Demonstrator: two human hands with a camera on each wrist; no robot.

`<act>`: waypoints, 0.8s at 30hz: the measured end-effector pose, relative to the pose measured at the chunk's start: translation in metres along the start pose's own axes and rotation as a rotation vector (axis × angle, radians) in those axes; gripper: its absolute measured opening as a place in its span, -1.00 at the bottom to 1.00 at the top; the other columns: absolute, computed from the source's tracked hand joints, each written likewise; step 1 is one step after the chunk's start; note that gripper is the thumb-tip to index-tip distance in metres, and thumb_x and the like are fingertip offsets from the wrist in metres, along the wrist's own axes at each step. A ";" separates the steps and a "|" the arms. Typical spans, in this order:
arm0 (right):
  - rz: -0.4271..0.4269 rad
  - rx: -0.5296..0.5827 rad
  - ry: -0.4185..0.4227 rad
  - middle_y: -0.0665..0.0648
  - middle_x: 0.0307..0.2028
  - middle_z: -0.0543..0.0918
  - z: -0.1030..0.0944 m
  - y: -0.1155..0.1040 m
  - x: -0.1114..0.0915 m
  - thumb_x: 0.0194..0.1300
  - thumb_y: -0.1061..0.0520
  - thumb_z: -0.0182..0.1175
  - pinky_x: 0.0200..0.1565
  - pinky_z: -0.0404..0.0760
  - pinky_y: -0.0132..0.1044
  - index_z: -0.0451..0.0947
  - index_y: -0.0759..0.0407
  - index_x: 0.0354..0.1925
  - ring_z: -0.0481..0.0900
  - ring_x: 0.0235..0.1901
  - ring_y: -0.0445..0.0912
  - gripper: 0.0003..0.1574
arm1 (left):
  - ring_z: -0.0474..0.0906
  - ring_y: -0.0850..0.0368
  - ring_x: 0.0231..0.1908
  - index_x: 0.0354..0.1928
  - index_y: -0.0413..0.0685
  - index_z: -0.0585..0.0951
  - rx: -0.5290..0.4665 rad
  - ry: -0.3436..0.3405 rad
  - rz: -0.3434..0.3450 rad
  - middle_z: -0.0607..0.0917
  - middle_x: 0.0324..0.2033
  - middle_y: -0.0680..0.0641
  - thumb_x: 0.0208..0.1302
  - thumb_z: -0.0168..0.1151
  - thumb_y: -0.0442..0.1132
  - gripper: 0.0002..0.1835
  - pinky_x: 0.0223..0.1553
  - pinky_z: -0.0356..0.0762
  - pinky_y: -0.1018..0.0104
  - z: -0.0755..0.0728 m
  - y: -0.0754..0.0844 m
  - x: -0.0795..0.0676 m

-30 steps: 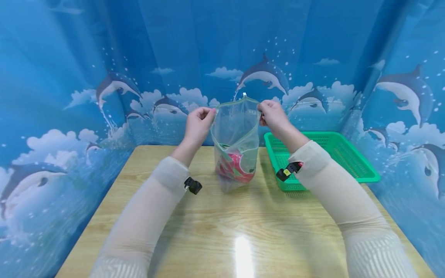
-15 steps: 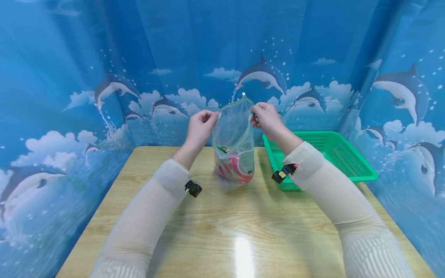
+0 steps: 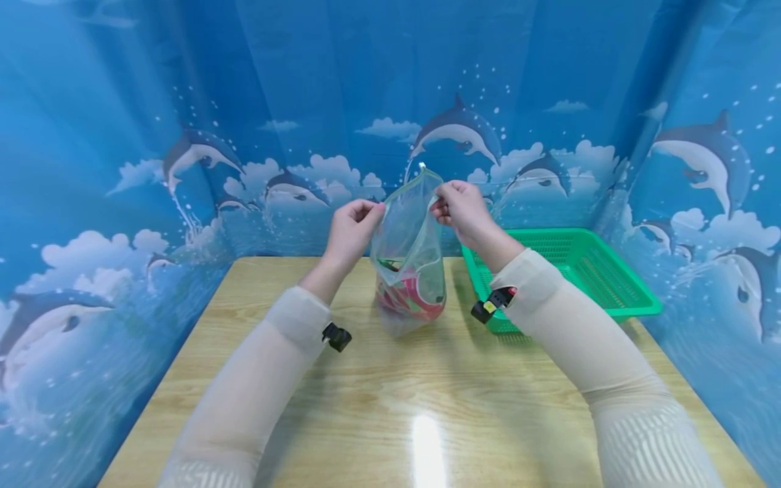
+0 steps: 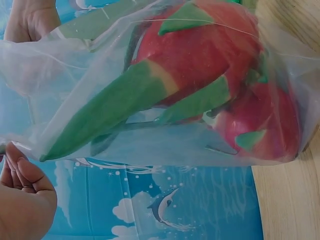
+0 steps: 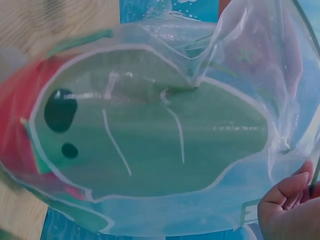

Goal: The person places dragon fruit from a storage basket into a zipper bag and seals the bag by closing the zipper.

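A clear zip bag (image 3: 399, 227) stands upright on the table with its mouth up and partly spread. Inside lie red dragon fruits (image 4: 200, 55) with green scales, seen through the film in the left wrist view. My left hand (image 3: 354, 234) pinches the left side of the bag's rim between thumb and fingers. On the opposite side, my right hand (image 3: 464, 211) pinches the rim the same way. A white slider (image 3: 422, 166) sits at the far corner of the mouth. In the right wrist view, a pale green printed shape (image 5: 150, 125) covers much of the bag's side.
Behind and beside my right forearm, a green plastic basket (image 3: 610, 271) stands at the table's right side. The wood-grain table (image 3: 390, 400) reaches back to a blue dolphin curtain (image 3: 342, 81), which hangs on the far side and both flanks.
My right hand has moved left, closer to my left hand, which has shifted slightly right and down. The bag's mouth has become narrower, and both hands keep their pinch on the rim.
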State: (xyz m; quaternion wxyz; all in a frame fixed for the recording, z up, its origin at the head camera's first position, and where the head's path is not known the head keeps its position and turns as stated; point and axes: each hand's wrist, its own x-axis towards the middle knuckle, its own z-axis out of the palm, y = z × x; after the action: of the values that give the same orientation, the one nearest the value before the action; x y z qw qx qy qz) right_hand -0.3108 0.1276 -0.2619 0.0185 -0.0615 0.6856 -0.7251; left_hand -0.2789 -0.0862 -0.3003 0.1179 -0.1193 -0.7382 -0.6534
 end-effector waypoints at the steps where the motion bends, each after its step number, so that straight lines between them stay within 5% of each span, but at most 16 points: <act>1: 0.005 0.009 0.004 0.13 -0.51 0.52 0.000 0.000 0.000 0.56 0.14 -0.04 -0.40 0.52 -0.31 0.46 0.39 -0.12 0.48 -0.55 -0.12 -0.70 | 0.47 0.10 -0.35 -0.16 -0.17 0.64 0.002 0.003 0.002 0.58 -0.36 -0.05 0.45 0.21 -0.03 -0.70 -0.33 0.46 0.28 0.000 0.000 -0.001; 5: 0.019 0.054 0.018 0.12 -0.50 0.52 -0.001 -0.001 -0.001 0.56 0.13 -0.04 -0.43 0.52 -0.36 0.42 0.44 0.07 0.48 -0.56 -0.14 -0.63 | 0.47 0.12 -0.33 -0.20 -0.12 0.64 0.005 0.024 0.006 0.61 -0.31 -0.04 0.44 0.23 -0.04 -0.74 -0.31 0.49 0.31 -0.001 -0.001 -0.004; 24: 0.006 0.147 0.092 0.11 -0.45 0.50 0.002 -0.005 0.003 0.55 0.15 -0.05 -0.47 0.51 -0.40 0.41 0.21 -0.28 0.49 -0.53 -0.16 -0.78 | 0.42 0.14 -0.36 -0.17 -0.17 0.62 0.018 0.074 0.027 0.57 -0.36 -0.03 0.42 0.25 -0.07 -0.73 -0.36 0.43 0.35 -0.015 -0.007 -0.013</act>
State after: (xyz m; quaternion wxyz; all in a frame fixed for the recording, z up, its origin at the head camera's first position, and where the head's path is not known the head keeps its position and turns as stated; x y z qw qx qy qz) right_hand -0.3130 0.1257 -0.2567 -0.0063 -0.0246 0.6310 -0.7754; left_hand -0.2688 -0.1020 -0.3098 0.1550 -0.1039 -0.7374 -0.6492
